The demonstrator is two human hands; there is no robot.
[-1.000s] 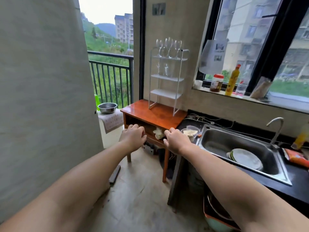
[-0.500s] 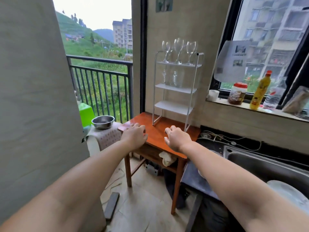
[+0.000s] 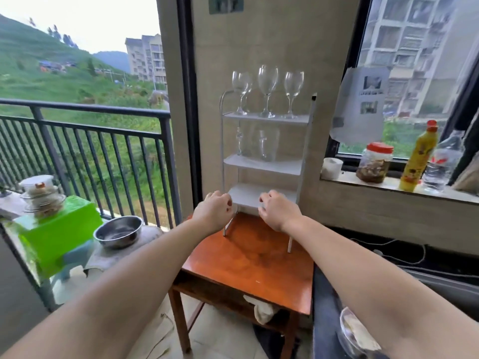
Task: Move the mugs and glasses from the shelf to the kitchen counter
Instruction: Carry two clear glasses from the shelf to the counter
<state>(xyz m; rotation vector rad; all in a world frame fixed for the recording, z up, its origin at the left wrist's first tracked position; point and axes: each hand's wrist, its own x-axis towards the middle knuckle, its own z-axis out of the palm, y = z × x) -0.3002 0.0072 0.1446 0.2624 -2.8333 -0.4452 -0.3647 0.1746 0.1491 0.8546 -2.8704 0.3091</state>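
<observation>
A white three-tier shelf [image 3: 261,164] stands on a small reddish wooden table [image 3: 248,265]. Several clear wine glasses [image 3: 268,90] stand on its top tier. On the middle tier are a clear glass mug [image 3: 265,145] and a small glass [image 3: 239,141]. The bottom tier holds nothing that I can see. My left hand [image 3: 213,212] and my right hand [image 3: 277,211] hover in front of the bottom tier, fingers loosely curled, holding nothing. The dark kitchen counter [image 3: 326,307] begins at the table's right edge.
A windowsill at right carries a white cup [image 3: 331,168], a red-lidded jar [image 3: 374,161], a yellow bottle [image 3: 418,158] and a clear bottle. Left, by the balcony railing [image 3: 85,141], are a steel bowl [image 3: 118,231] and a green box [image 3: 57,229] with stacked dishes.
The view has come closer to the shelf and risen. Both hands have moved forward and up, from above the table's front edge to the shelf's bottom tier.
</observation>
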